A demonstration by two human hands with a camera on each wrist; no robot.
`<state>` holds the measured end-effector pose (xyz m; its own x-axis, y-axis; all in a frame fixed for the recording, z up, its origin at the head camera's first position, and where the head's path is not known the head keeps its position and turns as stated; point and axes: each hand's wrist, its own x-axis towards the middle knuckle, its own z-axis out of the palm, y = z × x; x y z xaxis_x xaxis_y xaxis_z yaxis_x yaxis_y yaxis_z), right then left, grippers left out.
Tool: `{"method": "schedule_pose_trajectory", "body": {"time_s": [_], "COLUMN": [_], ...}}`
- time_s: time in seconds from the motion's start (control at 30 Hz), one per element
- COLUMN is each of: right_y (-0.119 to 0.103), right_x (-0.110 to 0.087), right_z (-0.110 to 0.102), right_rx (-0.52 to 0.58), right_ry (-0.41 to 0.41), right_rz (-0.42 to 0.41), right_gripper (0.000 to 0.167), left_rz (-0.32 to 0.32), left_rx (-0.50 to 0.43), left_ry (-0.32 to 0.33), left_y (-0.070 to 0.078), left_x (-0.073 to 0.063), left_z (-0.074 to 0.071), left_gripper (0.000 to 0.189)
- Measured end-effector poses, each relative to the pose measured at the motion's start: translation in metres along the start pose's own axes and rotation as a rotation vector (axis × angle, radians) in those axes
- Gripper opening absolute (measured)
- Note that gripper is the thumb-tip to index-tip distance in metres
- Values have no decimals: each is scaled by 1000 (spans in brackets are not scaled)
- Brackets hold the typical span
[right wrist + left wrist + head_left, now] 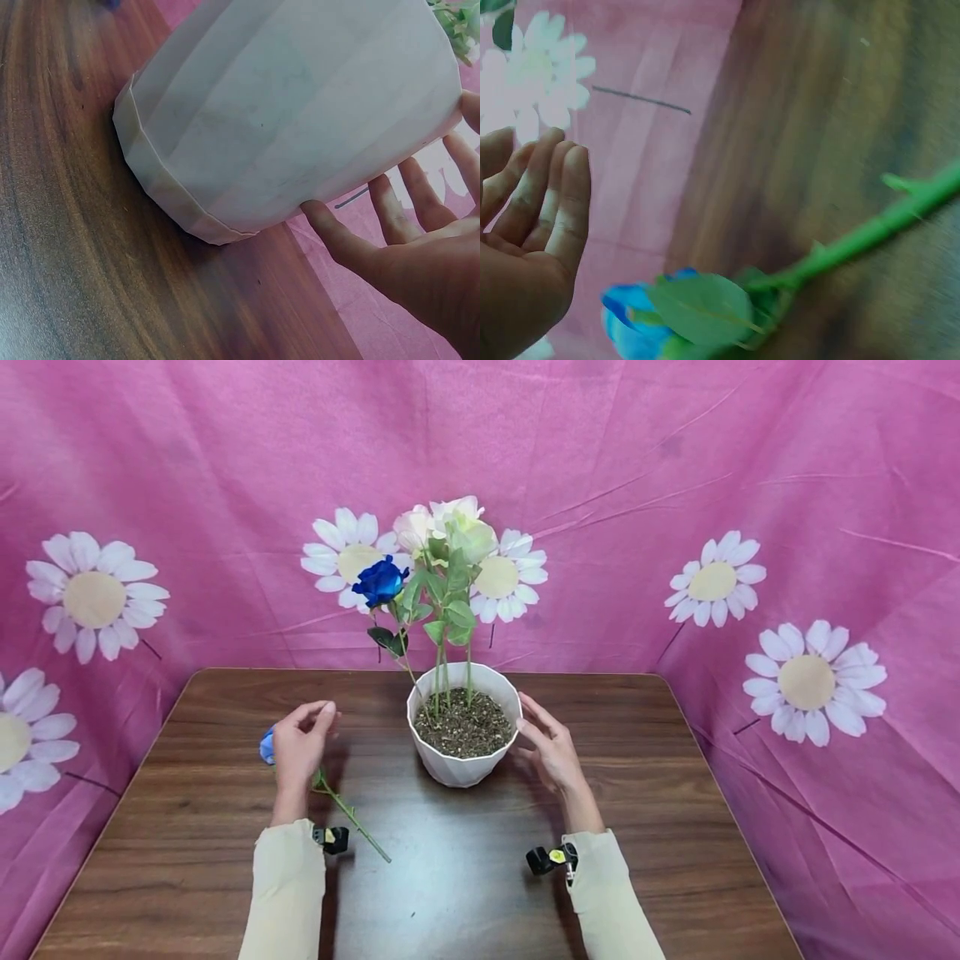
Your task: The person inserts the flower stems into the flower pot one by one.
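Observation:
A white faceted flowerpot (459,770) full of soil (472,727) stands on the table. My right hand (553,747) touches its right side with spread fingertips, and the right wrist view shows the fingers along the pot's wall (300,112). Upright in the soil are a dark blue rose (381,581), leaning left, and several pale pink and cream roses (468,535). Left of the pot, my left hand (300,747) is raised with fingers loosely bent and nothing in them. Below it a light blue rose (634,322) lies on the table, its green stem (352,817) pointing toward the front.
The brown wooden table (465,910) ends at a back edge just behind the pot. Pink cloth (600,443) printed with white daisies hangs around the back and sides. Black wrist cameras (333,839) sit at both sleeves' cuffs.

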<state>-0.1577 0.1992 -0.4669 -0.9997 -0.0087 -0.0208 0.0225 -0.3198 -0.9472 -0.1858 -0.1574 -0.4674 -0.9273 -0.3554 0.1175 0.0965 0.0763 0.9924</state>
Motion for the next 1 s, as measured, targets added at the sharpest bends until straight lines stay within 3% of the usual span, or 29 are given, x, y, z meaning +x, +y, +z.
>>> {"method": "schedule_pose_trajectory", "body": {"time_s": [0.17,0.3,0.4,0.5,0.6,0.7,0.77,0.87,0.93,1.0], "right_y": [1,1,1,1,1,1,1,2,2,1], "right_x": [1,1,2,2,2,3,3,3,3,3], "right_z": [-1,-1,-1,-1,-1,-2,-2,-2,-3,-3], "right_rx": [-9,-15,-22,-23,-22,-22,-21,-21,-25,-25], "right_ry": [-1,-12,-11,-13,-20,-22,-21,-21,-24,-25], "right_rz": [-4,-1,2,-2,-6,-7,-7,-10,-8,-9], "right_gripper": [55,55,55,54,55,55,55,56,55,55], "left_rz": [-102,-192,-277,-374,-476,-555,-579,-567,-533,-453], "left_rx": [-114,-90,-18,56,108,183,243,323,379,489], "left_ry": [33,14,-87,-239,-382,-479,-502,-482,-441,-401], "left_y": [-15,-26,-31,-34,-35,-34,-34,-34,-33,-34], "left_x": [-5,-9,-12,-14,-16,-20,-23,-24,-25,-26], "left_z": [-13,-24,-33,-44,-53,-58,-59,-57,-55,-51], "left_gripper": [22,26,38,46,47,41,35,27,22,24]}}
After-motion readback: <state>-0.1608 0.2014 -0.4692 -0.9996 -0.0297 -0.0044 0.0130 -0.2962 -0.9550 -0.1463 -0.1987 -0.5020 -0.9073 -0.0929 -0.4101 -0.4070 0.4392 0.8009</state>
